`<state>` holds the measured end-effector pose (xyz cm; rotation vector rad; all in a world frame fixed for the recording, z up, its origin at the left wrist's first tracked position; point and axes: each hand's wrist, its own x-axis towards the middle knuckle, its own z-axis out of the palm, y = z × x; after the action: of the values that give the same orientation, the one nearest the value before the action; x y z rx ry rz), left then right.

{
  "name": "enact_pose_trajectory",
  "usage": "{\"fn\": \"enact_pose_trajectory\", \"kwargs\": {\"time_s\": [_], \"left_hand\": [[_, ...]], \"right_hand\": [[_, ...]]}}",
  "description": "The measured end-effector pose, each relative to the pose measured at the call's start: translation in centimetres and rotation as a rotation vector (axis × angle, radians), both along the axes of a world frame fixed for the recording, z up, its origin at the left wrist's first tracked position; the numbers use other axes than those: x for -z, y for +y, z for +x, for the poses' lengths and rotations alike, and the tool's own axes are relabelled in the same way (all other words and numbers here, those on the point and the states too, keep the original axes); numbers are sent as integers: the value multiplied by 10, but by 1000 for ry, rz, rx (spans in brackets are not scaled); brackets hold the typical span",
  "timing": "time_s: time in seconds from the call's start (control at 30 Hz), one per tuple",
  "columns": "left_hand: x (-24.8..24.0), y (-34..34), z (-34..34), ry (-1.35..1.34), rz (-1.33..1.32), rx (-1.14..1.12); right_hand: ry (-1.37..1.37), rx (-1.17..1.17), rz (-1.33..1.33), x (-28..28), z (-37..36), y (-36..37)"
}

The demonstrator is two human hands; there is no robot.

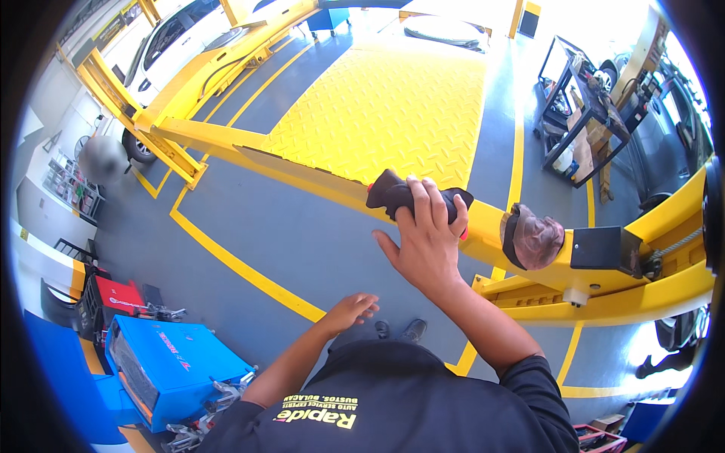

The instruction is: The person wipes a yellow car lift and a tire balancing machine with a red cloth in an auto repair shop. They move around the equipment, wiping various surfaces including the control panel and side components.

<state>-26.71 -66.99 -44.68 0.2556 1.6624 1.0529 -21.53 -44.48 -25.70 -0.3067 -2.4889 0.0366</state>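
Note:
My right hand (pixel 429 234) is closed over a black bundle with red ends (pixel 391 193), its fingers draped across the top. The bundle lies on the front edge of a yellow tread-plate platform (pixel 385 106); its exact kind is hard to make out. Lower and to the left, my left hand (pixel 353 312) hangs in the air before my body, holding nothing, its fingers loosely bent and apart. On the yellow crossbeam (pixel 483 230), to the right of my right hand, sits a mottled, cap-like thing with a dark band (pixel 535 238).
A black box (pixel 604 248) is fixed on the beam's right part. Blue (pixel 177 362) and red (pixel 117 294) tool cabinets stand at lower left. A black cart (pixel 585 113) with parts is at far right, and a white car (pixel 170 49) at far left. Yellow lines (pixel 249 264) cross the grey floor.

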Motion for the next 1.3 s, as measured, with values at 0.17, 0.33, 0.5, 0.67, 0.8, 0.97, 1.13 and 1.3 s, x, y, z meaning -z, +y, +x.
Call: {"fn": "enact_pose_trajectory", "kwargs": {"time_s": [0.17,0.33,0.5,0.67,0.8,0.97,1.13,1.3], "left_hand": [[20,-18,-9,-68,-18,24],[38,-27,-49,-20,71,168],[38,-54,-123,57,168,207],[49,-104,-189,22,91,138],[59,-132,-217,53,54,202],[70,-141,-237,-14,121,130],[87,-180,-247,-39,126,-34],[109,-248,-247,-90,1,-224]], "right_hand": [[62,-23,59,12,-14,25],[100,78,-29,1,-45,39],[164,200,-59,7,-73,46],[147,295,22,21,-79,49],[56,366,-56,25,-88,50],[10,288,-254,35,-88,55],[62,325,-599,36,-79,37],[-170,397,-265,31,-115,-40]]}}
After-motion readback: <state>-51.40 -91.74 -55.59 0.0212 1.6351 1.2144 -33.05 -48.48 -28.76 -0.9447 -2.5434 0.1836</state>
